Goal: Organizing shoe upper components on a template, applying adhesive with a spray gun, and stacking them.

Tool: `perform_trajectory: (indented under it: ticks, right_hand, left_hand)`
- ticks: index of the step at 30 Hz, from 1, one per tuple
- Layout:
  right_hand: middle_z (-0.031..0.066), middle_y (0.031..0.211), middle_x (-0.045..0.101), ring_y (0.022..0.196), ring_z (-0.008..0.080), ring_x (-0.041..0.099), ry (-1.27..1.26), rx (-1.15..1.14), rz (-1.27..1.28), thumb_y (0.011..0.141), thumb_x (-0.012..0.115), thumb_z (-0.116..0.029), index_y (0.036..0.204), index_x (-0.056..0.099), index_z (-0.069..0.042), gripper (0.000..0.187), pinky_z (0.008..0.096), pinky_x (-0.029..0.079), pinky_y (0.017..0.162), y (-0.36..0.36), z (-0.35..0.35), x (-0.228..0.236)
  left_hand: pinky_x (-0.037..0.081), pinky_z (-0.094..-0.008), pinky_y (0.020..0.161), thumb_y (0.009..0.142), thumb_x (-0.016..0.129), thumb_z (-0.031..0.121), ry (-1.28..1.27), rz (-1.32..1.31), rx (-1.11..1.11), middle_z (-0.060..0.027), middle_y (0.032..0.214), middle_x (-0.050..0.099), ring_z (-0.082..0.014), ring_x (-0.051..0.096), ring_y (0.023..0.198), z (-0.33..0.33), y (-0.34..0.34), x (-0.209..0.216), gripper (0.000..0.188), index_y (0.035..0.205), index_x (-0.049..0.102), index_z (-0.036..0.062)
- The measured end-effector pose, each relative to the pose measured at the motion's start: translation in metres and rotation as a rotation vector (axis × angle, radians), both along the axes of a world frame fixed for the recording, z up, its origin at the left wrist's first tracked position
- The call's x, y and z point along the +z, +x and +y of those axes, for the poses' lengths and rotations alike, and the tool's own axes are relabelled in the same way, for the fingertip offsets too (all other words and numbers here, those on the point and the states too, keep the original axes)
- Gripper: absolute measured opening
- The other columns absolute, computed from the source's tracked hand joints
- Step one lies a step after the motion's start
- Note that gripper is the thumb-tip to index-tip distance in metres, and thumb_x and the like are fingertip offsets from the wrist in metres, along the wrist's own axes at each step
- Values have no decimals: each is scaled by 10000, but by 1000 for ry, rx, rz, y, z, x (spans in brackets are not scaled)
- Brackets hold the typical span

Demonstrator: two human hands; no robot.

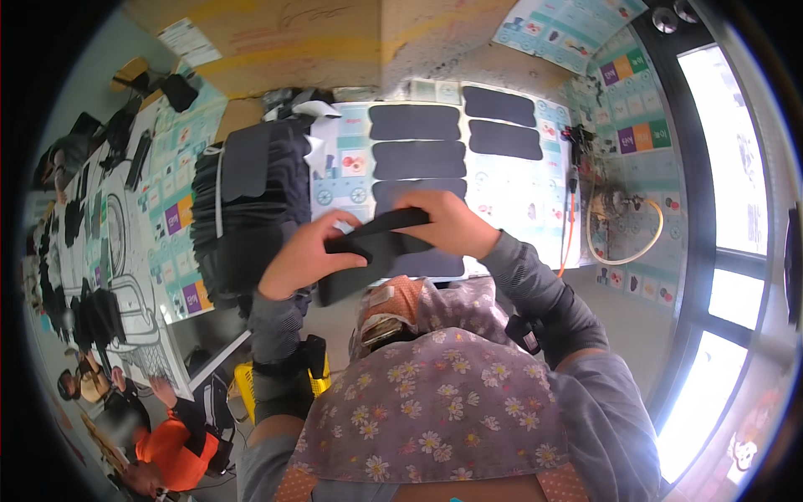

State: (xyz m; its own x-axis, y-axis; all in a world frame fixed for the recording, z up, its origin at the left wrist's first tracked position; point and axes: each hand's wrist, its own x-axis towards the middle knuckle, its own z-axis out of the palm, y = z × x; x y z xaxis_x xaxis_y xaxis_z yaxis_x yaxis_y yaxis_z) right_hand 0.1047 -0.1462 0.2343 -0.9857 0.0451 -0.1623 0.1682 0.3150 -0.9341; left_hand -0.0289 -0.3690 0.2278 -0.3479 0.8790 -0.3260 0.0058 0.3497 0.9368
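My left hand (303, 253) and my right hand (452, 224) both grip a black fabric strip (378, 243), held flat just above the near edge of the table (519, 192). The left hand pinches its left end, the right hand covers its right end. Under it hangs a wider piece of black fabric (351, 280). Several flat black fabric pieces (416, 122) lie side by side on the colourful patterned table cover beyond my hands.
A tall stack of black fabric pieces (242, 201) stands at the left of the table. Orange cables (570, 226) and a coiled hose (627, 234) lie on the right. A yellow object (247, 385) sits below. Other people (167, 443) work at a long table on the left.
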Motion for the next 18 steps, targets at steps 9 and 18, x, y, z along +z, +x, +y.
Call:
perform_trajectory:
  ticks: [9,18]
  right_hand:
    - [13,848,630,788,77,549,-279,-655,-299,833,714,-142,971,630,26,233,239,459,713,178,161,-151]
    - [79,738,635,670,177,587,255,-1102,-211,775,761,-217,883,625,12,287,303,470,631,167,262,-228]
  left_hand:
    - [460,-265,571,862,679,194,-48,-233,227,-18,759,637,-85,561,654,159,74,-131,239,926,644,-34]
    - [458,-320,554,809,732,241,-197,319,488,-86,657,635,-168,584,564,309,102,-212,270,767,611,3]
